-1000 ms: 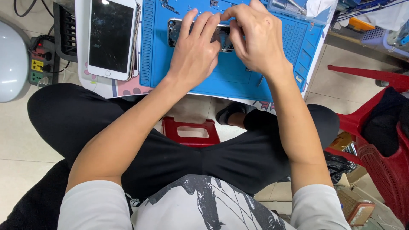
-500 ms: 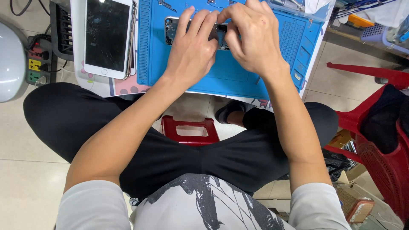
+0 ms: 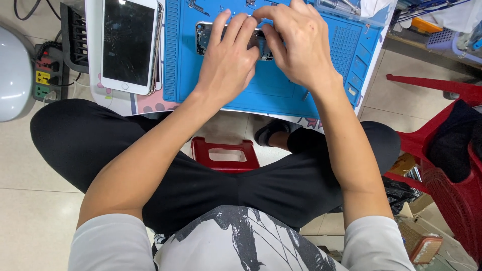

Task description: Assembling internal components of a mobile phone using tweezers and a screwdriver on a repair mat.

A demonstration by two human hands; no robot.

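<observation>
I see both hands over an opened phone body (image 3: pixel 206 37) that lies on the blue work mat (image 3: pixel 281 90). The left hand (image 3: pixel 228 60) lies across the phone's middle with its fingers stretched flat and pressing down on it. The right hand (image 3: pixel 298 47) sits just beside it, touching it at the fingertips, fingers curled in toward the phone's far edge (whether they pinch a small part or tool I cannot tell, the knuckles hide it). Off to the left of the left hand lies a white phone with a cracked screen (image 3: pixel 128 45). Below the wrists, between the knees, a red stool (image 3: pixel 226 155) shows.
</observation>
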